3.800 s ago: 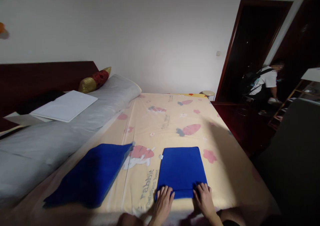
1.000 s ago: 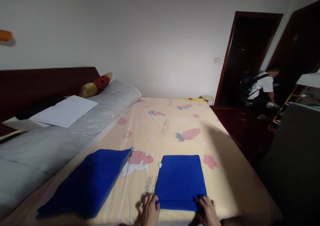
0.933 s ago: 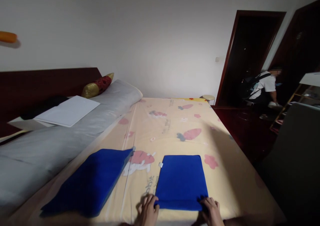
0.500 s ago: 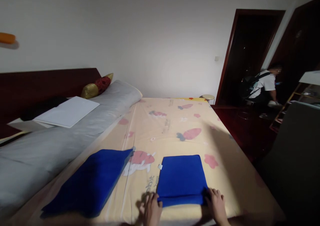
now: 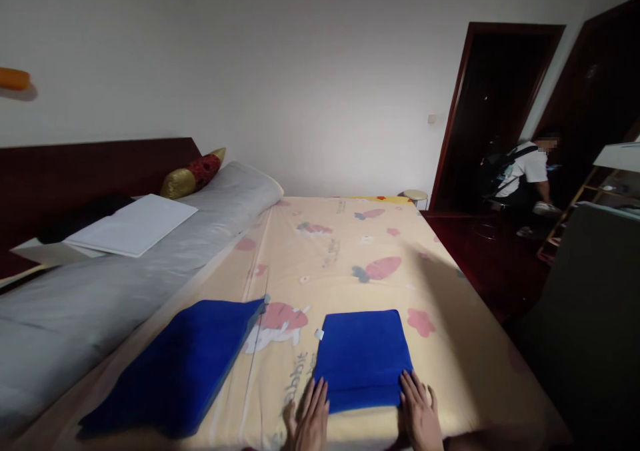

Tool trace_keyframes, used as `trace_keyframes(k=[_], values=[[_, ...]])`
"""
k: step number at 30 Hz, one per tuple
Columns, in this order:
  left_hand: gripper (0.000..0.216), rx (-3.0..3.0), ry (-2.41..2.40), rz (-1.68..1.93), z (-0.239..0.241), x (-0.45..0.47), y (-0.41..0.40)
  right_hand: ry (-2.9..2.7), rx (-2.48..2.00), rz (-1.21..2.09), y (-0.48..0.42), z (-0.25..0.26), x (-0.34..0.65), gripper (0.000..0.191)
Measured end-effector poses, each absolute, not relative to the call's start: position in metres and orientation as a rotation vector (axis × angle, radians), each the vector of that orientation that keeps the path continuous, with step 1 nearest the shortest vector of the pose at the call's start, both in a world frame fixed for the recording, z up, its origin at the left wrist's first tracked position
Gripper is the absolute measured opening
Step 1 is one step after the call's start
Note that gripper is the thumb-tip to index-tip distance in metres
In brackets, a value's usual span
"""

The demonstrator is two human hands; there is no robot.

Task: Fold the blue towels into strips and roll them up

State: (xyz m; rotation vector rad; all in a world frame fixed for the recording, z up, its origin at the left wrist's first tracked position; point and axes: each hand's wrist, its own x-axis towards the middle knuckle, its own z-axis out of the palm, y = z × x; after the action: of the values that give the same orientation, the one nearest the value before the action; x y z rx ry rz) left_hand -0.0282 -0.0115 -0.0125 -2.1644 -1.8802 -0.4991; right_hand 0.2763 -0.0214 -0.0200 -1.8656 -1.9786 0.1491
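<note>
A folded blue cloth (image 5: 364, 351) lies on the bed near me, with a small white tag (image 5: 319, 334) at its left edge. A crease runs across its near part. My left hand (image 5: 311, 416) rests with extended fingers on the cloth's near left corner. At the near right corner, my right hand (image 5: 420, 408) lies with its fingers stretched flat over the edge. To the left is a second, larger blue cloth (image 5: 175, 368), spread in a slanted shape and apart from both hands.
The bed's patterned sheet (image 5: 310, 278) stretches to the wall. Along the left lie a grey bolster-like roll (image 5: 115, 298), a white board (image 5: 135, 224) and a red-and-gold cushion (image 5: 195, 174). A seated person (image 5: 530, 171) with a backpack is by the doorway. A dark panel (image 5: 590, 318) stands right.
Both hands have moved from gripping the cloth's near side edges to lying flatter on its near corners. The near fold looks flatter now.
</note>
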Motion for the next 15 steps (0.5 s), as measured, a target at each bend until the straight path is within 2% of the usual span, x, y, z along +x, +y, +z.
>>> trace_keyframes(k=[2,7,15], values=[[0.056,-2.142,-1.871,-0.473,-0.016,-0.019,-0.009,-1.989,-1.862,0.169,-0.021,-0.016,0.265,0.045],[0.059,-2.459,-1.365,-0.48,-0.019,0.026,0.003,-2.242,-1.513,0.306,-0.011,-0.001,0.212,0.045],[0.049,-2.107,-1.851,-0.536,-0.014,-0.022,0.006,-1.974,-1.866,0.155,-0.008,-0.006,0.276,0.052]])
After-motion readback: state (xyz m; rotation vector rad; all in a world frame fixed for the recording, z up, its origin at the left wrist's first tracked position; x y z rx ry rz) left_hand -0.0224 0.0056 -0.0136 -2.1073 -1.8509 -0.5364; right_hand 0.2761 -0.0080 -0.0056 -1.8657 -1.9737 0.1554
